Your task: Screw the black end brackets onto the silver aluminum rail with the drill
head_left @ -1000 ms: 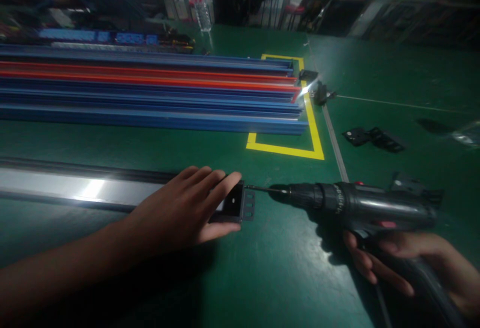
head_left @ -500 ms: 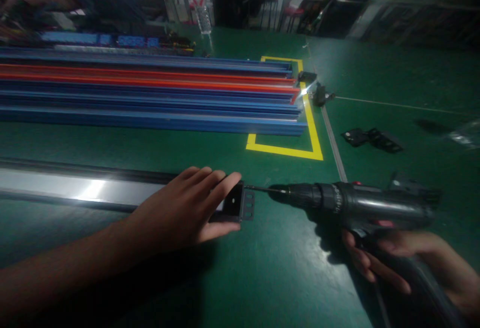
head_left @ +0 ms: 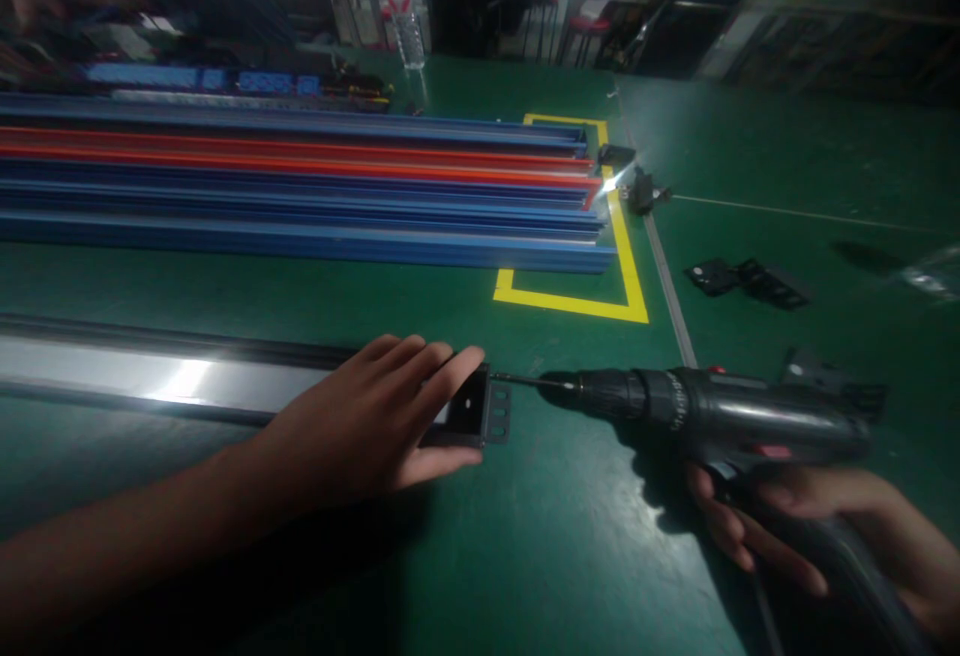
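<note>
My left hand (head_left: 382, 411) is wrapped over the right end of a long silver and black profile (head_left: 172, 376), fingers on its far side and thumb on its near side. A black end piece (head_left: 470, 406) with a slotted plate (head_left: 499, 412) shows beyond the fingers. At the lower right, my right hand (head_left: 795, 526) grips the handle of a black power drill (head_left: 772, 416). Its long thin bit points left, and the tip meets the far corner of the end piece; exact contact is too small to tell.
Long blue and red profiles (head_left: 337, 251) lie across the green surface behind. Yellow tape (head_left: 574, 308) marks a rectangle at their ends. Black brackets (head_left: 772, 284) lie at the right. A plastic bottle (head_left: 409, 26) stands at the back; another person's hand (head_left: 45, 1) shows upper left.
Both hands, the profile and the drill hold nearly the same places. The other person's hand at the upper left has shifted.
</note>
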Demonstrator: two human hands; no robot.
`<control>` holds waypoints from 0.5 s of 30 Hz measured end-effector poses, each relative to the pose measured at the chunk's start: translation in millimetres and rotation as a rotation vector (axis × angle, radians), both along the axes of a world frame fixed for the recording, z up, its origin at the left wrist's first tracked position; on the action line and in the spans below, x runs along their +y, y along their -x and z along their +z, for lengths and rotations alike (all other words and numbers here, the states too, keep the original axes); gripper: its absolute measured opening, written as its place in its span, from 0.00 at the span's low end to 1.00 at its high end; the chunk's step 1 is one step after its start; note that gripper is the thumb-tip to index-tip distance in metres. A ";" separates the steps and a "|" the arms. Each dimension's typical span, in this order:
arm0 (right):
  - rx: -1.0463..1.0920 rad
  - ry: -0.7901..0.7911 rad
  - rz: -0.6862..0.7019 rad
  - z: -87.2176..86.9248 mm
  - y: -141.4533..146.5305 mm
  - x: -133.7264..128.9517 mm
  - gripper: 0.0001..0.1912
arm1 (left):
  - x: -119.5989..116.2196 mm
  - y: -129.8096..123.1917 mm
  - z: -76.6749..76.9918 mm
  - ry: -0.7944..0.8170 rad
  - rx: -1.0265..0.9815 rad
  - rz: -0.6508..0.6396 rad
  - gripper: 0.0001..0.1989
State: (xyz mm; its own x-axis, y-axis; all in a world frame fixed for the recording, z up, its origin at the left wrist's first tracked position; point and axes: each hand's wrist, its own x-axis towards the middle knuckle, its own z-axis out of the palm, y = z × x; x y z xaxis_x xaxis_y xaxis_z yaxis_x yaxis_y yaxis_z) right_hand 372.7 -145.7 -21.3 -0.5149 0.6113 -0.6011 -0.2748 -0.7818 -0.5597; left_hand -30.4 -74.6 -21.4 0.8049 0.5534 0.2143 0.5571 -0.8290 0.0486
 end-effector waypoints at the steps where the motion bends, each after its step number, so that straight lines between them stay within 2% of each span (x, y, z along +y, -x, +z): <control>1: -0.013 0.007 0.006 0.7 0.0 0.1 0.15 | 0.1 0.0 -0.1 -0.002 -0.001 -0.003 0.34; 4: 0.008 -0.012 -0.001 -3.1 -1.9 -1.8 0.15 | 0.3 0.1 -0.4 -0.007 0.003 -0.009 0.35; 10: 0.113 -0.039 -0.076 -23.9 -9.0 -10.2 0.18 | 1.0 -0.2 -0.9 -0.025 0.003 -0.015 0.35; 15: 0.124 -0.077 -0.071 -29.5 -10.2 -10.3 0.19 | 1.4 0.2 -2.2 -0.077 0.004 -0.025 0.36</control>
